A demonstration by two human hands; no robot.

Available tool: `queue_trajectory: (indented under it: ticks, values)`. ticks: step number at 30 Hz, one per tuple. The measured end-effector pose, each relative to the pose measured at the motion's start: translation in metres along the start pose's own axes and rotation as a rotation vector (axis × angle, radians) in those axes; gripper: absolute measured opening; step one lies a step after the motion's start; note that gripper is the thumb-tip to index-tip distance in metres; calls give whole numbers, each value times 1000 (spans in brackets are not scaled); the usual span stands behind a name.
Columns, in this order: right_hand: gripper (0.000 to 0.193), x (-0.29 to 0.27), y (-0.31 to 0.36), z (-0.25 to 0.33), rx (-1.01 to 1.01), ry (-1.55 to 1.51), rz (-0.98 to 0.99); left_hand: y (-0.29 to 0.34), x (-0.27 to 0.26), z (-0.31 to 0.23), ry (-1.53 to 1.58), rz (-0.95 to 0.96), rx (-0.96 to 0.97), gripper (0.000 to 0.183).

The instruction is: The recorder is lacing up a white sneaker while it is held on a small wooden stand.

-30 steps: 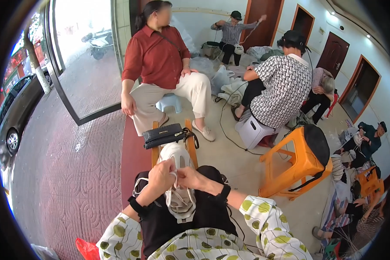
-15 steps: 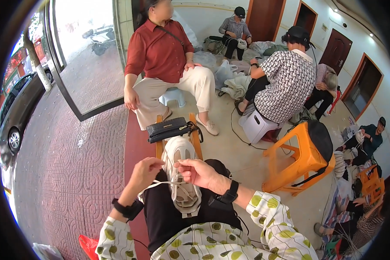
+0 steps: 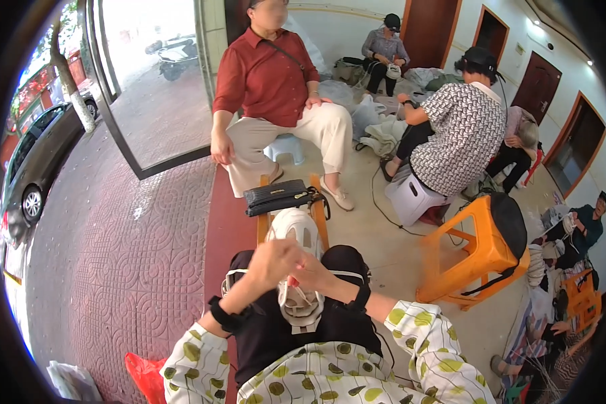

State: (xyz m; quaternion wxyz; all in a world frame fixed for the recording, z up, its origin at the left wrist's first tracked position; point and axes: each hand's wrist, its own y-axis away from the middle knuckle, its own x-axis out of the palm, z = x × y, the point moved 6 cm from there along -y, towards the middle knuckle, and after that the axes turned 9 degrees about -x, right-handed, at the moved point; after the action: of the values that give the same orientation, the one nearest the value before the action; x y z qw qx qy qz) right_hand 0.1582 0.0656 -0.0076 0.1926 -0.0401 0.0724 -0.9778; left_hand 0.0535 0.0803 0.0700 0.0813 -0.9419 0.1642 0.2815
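A cream and beige sneaker [image 3: 301, 311] lies lengthwise between my knees, its far end on a yellow wooden stool or frame [image 3: 322, 225]. My left hand [image 3: 274, 262] is above the middle of the shoe, fingers closed and slightly blurred. Against it, my right hand [image 3: 310, 273] is pinched closed, fingertips touching. Both hands appear to grip the white shoelace [image 3: 347, 273], whose loose stretches reach out past the left wrist and the right hand. The hands hide the lacing and the exact grip. A black zipped pouch [image 3: 279, 195] sits just beyond the shoe.
A person in a red shirt [image 3: 266, 84] sits opposite on a light blue stool. An orange plastic stool [image 3: 475, 249] stands to the right. Co-workers sit farther back, one in a patterned shirt [image 3: 461, 128]. A red bag [image 3: 145, 374] lies lower left, by the paving.
My hands have come together and overlap above the shoe, where they were apart. Lace now stretches out to the right too. The whole view has shifted slightly.
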Motion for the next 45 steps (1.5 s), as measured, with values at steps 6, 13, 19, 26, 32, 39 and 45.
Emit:
queue_trajectory:
  ticks: [6,13,19,26,32,39,45]
  values:
    - [37,-18,-6,10,79,12,13,11,-12,27,330,-82,-266,16]
    - [23,-22,-19,56,-15,-718,-68,20,26,61,-21,128,-200,16]
    - [44,-20,6,7,137,-119,71,8,-55,-1,403,-143,-168,29]
    - [20,-11,-13,20,-32,-72,28,28,-30,-49,405,-30,-84,21]
    - [26,-23,-8,133,-240,-735,120,25,24,66,30,50,-157,22]
    - [33,-50,-13,86,-28,-168,-1,8,-81,10,-69,-521,166,18]
    - [31,-18,-28,32,64,110,90,33,-154,-76,389,-507,227,27]
